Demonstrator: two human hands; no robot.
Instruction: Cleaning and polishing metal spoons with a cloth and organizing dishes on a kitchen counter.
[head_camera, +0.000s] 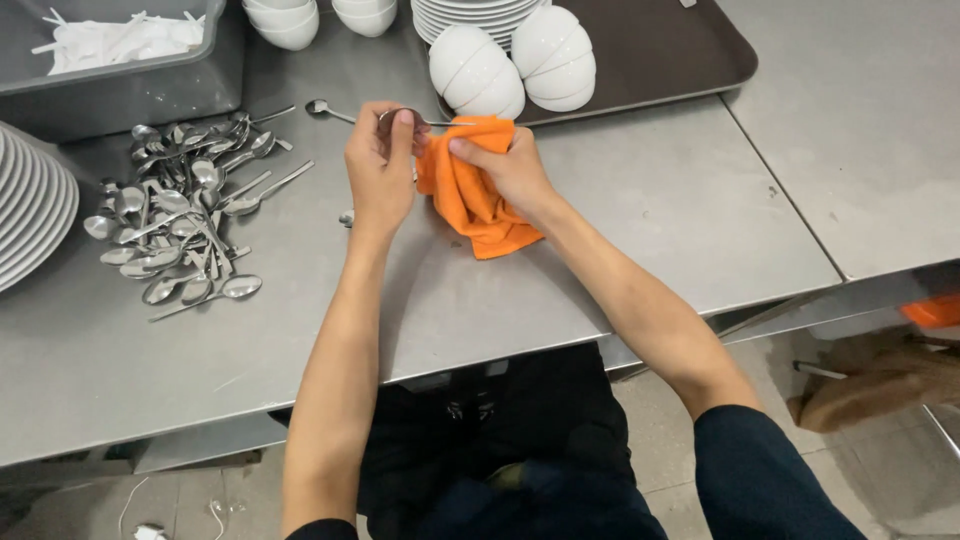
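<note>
Near the upper centre of the frame, a metal spoon (345, 113) is pinched closed in the left hand (378, 165), and, by judgement, is best drawn steadily through the orange cloth (470, 205) clenched in the right hand (510, 168).

The spoon (345, 113) handle vanishes inside the orange cloth (470, 195). At nine o'clock the plate stack (30, 210) is cut by the edge; at twelve o'clock, the bowls (285, 22) and grey tub (120, 85) too.

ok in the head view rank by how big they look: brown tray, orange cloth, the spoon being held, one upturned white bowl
1. brown tray, though partly cut off by the frame
2. orange cloth
3. upturned white bowl, close to the cloth, so unsure
4. spoon, thinnest, held in the left hand
</note>
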